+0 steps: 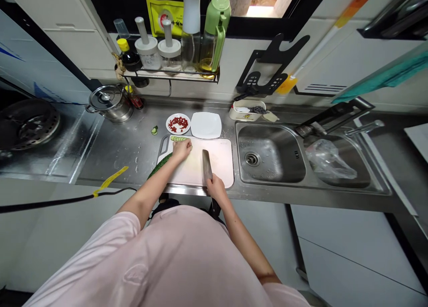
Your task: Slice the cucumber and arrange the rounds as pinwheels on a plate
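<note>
A white cutting board (219, 157) lies on the steel counter. My right hand (216, 186) is wrapped round the handle of a cleaver (206, 164), whose blade points away from me over the board's right part. Near the board's top left, my left hand (182, 149) has its fingers curled together beside a row of pale green cucumber slices (178, 138); what they hold, if anything, is hidden. A dark green cucumber (159, 165) lies at the board's left edge, partly under my left forearm. Behind the board are a plate of chopped red pieces (178, 124) and a square white plate (206, 125).
To the right is a double sink (270, 153) with a plastic bag (329, 160) in its far basin. A lidded pot (111, 103) and a cucumber end (154, 130) are on the left. A rack (170, 75) of bottles and jars hangs behind the plates.
</note>
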Demonstrator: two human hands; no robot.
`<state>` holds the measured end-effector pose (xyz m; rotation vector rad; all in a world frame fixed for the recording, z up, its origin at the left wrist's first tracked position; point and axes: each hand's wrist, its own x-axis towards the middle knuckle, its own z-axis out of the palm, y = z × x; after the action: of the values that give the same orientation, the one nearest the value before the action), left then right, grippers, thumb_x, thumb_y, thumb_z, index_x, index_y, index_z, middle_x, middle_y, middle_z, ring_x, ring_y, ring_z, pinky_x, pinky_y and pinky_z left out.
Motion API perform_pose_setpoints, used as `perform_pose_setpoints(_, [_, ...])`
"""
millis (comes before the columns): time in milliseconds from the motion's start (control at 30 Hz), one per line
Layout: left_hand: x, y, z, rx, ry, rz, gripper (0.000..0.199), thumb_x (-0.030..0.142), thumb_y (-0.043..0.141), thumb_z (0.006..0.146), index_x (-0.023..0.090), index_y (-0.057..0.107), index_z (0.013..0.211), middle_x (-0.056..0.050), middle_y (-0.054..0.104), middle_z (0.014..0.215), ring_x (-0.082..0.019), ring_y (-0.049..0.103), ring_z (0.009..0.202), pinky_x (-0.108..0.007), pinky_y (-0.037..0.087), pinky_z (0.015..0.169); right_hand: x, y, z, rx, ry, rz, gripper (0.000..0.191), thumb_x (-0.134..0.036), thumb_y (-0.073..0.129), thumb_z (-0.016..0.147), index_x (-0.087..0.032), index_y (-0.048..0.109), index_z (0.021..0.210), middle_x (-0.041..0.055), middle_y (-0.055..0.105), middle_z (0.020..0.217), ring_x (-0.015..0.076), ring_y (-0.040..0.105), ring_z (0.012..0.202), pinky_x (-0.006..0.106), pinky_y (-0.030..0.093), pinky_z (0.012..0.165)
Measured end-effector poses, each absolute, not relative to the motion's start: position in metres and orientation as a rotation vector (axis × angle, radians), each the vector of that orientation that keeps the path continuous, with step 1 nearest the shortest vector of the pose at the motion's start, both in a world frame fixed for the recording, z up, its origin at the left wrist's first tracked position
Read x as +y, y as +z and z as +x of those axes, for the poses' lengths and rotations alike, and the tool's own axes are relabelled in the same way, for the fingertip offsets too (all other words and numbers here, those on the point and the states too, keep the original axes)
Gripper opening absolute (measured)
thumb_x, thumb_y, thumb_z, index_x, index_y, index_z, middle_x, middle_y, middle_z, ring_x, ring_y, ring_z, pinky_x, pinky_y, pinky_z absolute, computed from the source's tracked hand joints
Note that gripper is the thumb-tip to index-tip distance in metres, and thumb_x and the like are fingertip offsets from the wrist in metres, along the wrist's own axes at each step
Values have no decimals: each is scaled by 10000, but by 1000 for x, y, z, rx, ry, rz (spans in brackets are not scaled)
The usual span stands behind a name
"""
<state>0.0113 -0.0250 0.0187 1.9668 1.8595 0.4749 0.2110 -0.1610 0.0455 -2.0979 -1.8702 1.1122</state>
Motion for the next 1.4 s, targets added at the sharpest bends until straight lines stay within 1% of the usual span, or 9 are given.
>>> perform_pose_setpoints(133, [-8,13,7,1897,548,1869,170,218,572,787,236,612,951,-20,692,853,-205,615,834,-359,412,835,-161,43,213,-1859,1091,-2085,286,-237,344,878,-166,618,913,58,654,812,163,553,730,217,302,596])
perform_pose_setpoints(267, [5,9,3,1867,564,1876,241,170,550,785,239,618,1005,-17,696,866,-196,621,829,-315,431,780,-160,41,215,-1845,1102,-2110,289,-244,343,880,-165,619,913,56,653,804,163,552,728,216,293,586])
perform_pose_setpoints(500, [18,2,1,1803,575,1975,336,110,528,763,218,636,1062,-44,693,979,-221,613,928,-337,438,857,-160,38,219,-1839,1093,-2100,284,-240,345,877,-167,617,914,64,661,828,167,564,752,215,304,598])
perform_pose_setpoints(700, [22,-3,1,1751,584,2063,344,98,499,779,204,632,1078,-73,656,1047,-228,590,964,-343,427,880,-158,41,220,-1835,1105,-2118,281,-232,351,865,-161,616,921,67,660,825,170,564,758,219,307,609])
perform_pose_setpoints(867, [21,3,4,1829,477,2107,249,147,532,799,217,646,1010,-84,639,1028,-251,563,1017,-372,396,914,-157,41,220,-1829,1126,-2108,279,-240,351,862,-164,614,918,65,657,821,169,558,746,221,309,606])
perform_pose_setpoints(967, [19,9,3,1904,501,2056,216,176,537,813,227,648,991,-75,627,1045,-243,555,1038,-364,394,921,-157,38,220,-1822,1115,-2104,270,-233,357,857,-164,613,911,68,657,819,171,559,747,222,312,608])
perform_pose_setpoints(1133, [1,19,-11,2031,615,1832,274,224,539,828,234,616,1091,-59,604,1103,-202,564,1004,-312,427,884,-155,35,222,-1804,1133,-2087,259,-232,361,855,-168,611,885,57,646,786,163,550,711,219,302,580])
perform_pose_setpoints(1233, [-24,26,-24,2010,571,1813,293,297,570,821,229,615,1102,-67,597,1104,-210,562,1001,-315,440,862,-152,32,225,-1789,1147,-2072,264,-246,360,862,-172,611,889,46,636,761,152,538,679,215,294,566])
perform_pose_setpoints(1400, [-74,37,-48,2051,368,1806,383,407,619,790,232,610,1130,-89,584,1109,-251,535,1063,-359,425,910,-146,24,228,-1813,1098,-2058,255,-259,376,853,-177,615,881,41,630,752,154,520,674,215,287,561])
